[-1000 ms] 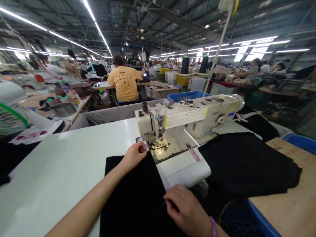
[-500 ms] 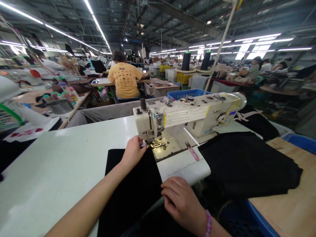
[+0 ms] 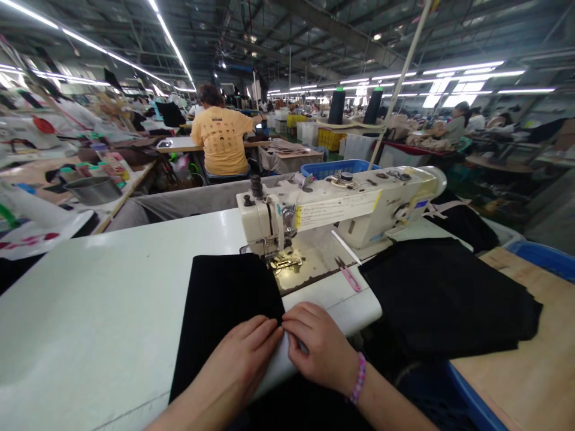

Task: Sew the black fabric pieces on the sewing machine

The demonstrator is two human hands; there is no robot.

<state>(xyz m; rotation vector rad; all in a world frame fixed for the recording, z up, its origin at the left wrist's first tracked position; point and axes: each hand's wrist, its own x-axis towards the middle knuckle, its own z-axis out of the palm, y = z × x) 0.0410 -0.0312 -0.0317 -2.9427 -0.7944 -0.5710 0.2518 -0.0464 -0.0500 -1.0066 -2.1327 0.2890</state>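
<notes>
A piece of black fabric lies on the pale table, its far edge under the head of the sewing machine. My left hand is closed on the fabric's right edge, fingertips pinched together. Right beside it, my right hand, with a beaded bracelet on the wrist, pinches the same edge. The two sets of fingertips almost meet. Part of the fabric hangs down toward me below the table's edge. The fabric under my palms is hidden.
Pink-handled thread snips and a white stick lie on the machine bed. A stack of black fabric pieces rests at the right, partly on a wooden board. Beyond the machine are a blue basket and a seated person.
My left hand has come back from beside the needle to the fabric's right edge near my right hand. The fabric has shifted slightly away from me, its far edge closer to the machine.
</notes>
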